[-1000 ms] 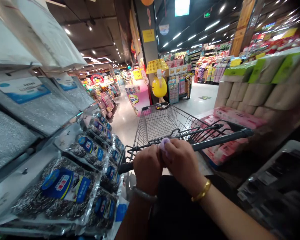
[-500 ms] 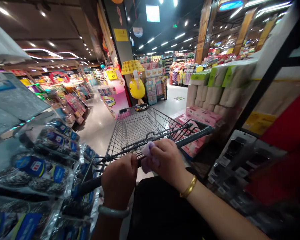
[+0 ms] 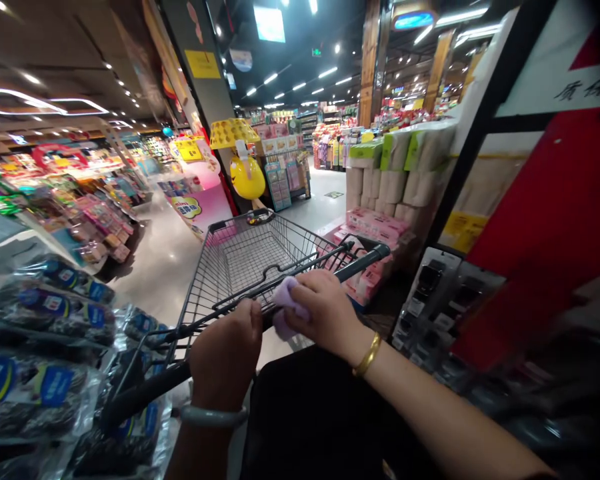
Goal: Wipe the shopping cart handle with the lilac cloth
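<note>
A wire shopping cart (image 3: 253,250) stands in front of me, its basket pointing down the aisle. My left hand (image 3: 225,357) is wrapped round the middle of the dark cart handle (image 3: 147,387), with a pale bangle on the wrist. Just to its right, my right hand (image 3: 325,303) grips a lilac cloth (image 3: 285,310) that is folded round the same handle. A gold bracelet (image 3: 367,355) circles that wrist. Part of the cloth is hidden under the fingers.
Bagged goods with blue labels (image 3: 50,380) hang close on the left. To the right are pink packs (image 3: 373,230), stacked paper rolls (image 3: 393,183) and small hanging packages (image 3: 425,287). A yellow egg-shaped display (image 3: 247,177) stands ahead by a pillar (image 3: 197,87). Shiny floor (image 3: 157,247) runs along the left.
The view has turned somewhat to the right, so the surroundings and cart sit further left. My right hand's fingers have loosened a little and more of the cloth shows. The left hand keeps its grip.
</note>
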`<action>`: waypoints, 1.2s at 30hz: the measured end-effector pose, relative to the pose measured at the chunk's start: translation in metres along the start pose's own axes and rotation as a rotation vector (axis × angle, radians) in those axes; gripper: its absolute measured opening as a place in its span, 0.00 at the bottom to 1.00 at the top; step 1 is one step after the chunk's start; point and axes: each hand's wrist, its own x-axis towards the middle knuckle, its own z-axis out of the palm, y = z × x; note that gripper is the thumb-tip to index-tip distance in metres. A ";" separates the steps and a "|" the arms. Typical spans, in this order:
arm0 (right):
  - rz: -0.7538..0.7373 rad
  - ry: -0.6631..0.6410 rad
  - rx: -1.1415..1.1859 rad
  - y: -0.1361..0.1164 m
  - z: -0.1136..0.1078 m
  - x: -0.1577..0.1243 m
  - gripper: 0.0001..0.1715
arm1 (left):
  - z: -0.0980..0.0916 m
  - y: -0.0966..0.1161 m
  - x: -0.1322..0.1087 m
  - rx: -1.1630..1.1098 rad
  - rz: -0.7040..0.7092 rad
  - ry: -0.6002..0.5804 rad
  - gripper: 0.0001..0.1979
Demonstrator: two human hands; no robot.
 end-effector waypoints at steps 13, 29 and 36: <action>0.112 0.033 -0.131 0.000 0.001 0.002 0.06 | 0.010 -0.006 -0.006 0.154 0.011 0.122 0.25; 0.127 0.034 -0.158 -0.014 0.002 0.001 0.07 | 0.004 -0.001 -0.001 -0.269 0.211 0.232 0.19; 0.123 -0.062 -0.105 0.004 -0.008 0.004 0.07 | 0.011 0.022 0.002 -0.007 0.169 0.051 0.26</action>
